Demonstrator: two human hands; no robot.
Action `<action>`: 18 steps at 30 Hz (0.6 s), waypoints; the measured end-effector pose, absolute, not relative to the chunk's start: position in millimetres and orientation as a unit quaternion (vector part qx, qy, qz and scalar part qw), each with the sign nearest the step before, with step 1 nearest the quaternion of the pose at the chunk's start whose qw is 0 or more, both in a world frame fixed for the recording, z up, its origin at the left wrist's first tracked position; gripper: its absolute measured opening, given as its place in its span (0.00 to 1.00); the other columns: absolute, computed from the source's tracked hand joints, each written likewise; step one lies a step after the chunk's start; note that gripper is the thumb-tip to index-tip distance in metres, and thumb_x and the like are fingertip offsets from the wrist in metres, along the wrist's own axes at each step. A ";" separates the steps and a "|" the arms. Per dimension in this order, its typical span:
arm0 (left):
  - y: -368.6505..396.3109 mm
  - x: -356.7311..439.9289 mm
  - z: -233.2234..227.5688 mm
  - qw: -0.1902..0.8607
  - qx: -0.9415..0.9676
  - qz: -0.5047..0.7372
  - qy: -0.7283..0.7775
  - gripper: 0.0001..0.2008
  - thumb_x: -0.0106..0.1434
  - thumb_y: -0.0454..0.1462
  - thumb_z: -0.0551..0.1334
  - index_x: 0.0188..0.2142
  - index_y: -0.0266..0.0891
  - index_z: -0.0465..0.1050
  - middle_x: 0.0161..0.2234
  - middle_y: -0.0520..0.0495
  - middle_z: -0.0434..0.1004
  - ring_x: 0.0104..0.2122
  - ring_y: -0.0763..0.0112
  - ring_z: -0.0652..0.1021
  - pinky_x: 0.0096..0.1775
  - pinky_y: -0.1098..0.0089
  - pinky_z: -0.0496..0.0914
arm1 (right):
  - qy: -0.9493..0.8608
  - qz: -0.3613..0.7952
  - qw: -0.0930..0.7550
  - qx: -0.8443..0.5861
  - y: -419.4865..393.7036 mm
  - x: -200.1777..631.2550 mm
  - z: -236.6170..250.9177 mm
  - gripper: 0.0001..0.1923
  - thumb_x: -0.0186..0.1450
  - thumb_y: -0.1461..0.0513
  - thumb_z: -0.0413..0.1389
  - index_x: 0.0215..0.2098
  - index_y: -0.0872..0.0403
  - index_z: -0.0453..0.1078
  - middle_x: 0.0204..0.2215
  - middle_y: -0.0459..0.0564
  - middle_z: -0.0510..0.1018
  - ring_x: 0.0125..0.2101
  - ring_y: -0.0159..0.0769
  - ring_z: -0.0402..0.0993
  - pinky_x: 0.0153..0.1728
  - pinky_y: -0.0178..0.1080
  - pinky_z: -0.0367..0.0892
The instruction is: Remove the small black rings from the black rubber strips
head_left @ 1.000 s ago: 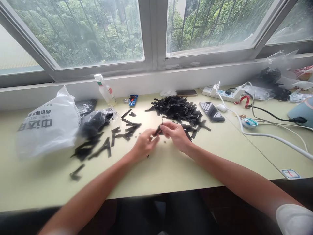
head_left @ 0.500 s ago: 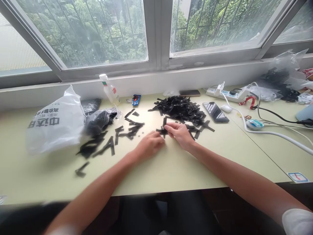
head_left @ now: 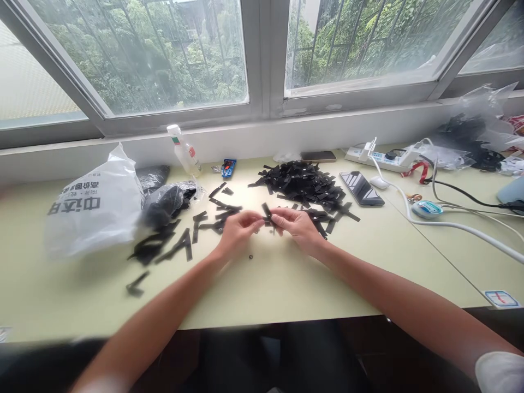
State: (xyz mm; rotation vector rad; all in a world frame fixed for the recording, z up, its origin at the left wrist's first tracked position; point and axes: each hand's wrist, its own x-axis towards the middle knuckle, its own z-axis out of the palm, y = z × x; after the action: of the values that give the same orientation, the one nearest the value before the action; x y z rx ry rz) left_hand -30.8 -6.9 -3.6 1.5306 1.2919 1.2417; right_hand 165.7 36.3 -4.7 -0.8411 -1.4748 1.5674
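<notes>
My right hand [head_left: 301, 228] pinches a short black fabric strip [head_left: 266, 209] between thumb and fingers, one end of the strip sticking up. From the other side my left hand [head_left: 240, 228] meets it, thumb and forefinger closed at the strip's lower part. The fingertips hide where the two grips join. Below them on the table lies a small dark ring [head_left: 251, 256], and a few tiny pieces show under the fingers. A large pile of black strips [head_left: 301, 183] spreads just beyond my right hand. More loose strips [head_left: 223, 213] lie beyond and left of my left hand.
At the left stand a white plastic bag [head_left: 98, 207] and a clear bag of black pieces [head_left: 164, 204]. A bottle [head_left: 185, 150] is near the wall. On the right are a phone [head_left: 361, 188], a power strip [head_left: 385, 157] and a white cable [head_left: 454, 222] crossing the table.
My left hand has turned and lifted from the table to close at the strip. The strip, in my right hand, has shifted slightly left. A small ring now shows on the table.
</notes>
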 end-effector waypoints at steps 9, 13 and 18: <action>-11.0 -24.5 -0.8 0.436 0.557 0.503 0.496 0.13 0.59 0.44 0.70 0.39 0.38 0.82 0.35 0.44 0.81 0.33 0.68 0.77 0.38 0.66 0.73 | -0.628 0.606 0.389 -0.295 29.3 165.6 1.2 0.16 0.63 0.49 0.62 0.37 0.54 0.77 0.28 0.47 0.76 0.27 0.31 0.68 0.29 0.36 0.64; -11.3 -23.7 -0.5 0.435 0.560 0.502 0.496 0.12 0.59 0.43 0.69 0.39 0.38 0.81 0.36 0.44 0.81 0.34 0.68 0.78 0.38 0.67 0.73 | -0.610 0.625 0.381 -0.303 28.8 165.9 2.0 0.16 0.63 0.49 0.61 0.37 0.53 0.76 0.28 0.46 0.75 0.25 0.29 0.64 0.26 0.34 0.59; -10.4 -23.5 -3.3 0.447 0.562 0.516 0.468 0.10 0.58 0.38 0.69 0.39 0.37 0.81 0.36 0.44 0.81 0.35 0.67 0.79 0.41 0.65 0.74 | -0.624 0.596 0.387 -0.326 28.2 163.7 -1.6 0.16 0.63 0.50 0.61 0.37 0.54 0.75 0.29 0.46 0.75 0.25 0.29 0.65 0.25 0.34 0.60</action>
State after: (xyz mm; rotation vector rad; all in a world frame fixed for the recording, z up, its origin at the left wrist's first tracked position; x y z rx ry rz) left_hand -23.5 -10.4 -3.3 1.3912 1.1584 1.2765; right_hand 163.7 28.2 -1.6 -0.8296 -1.5877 1.5174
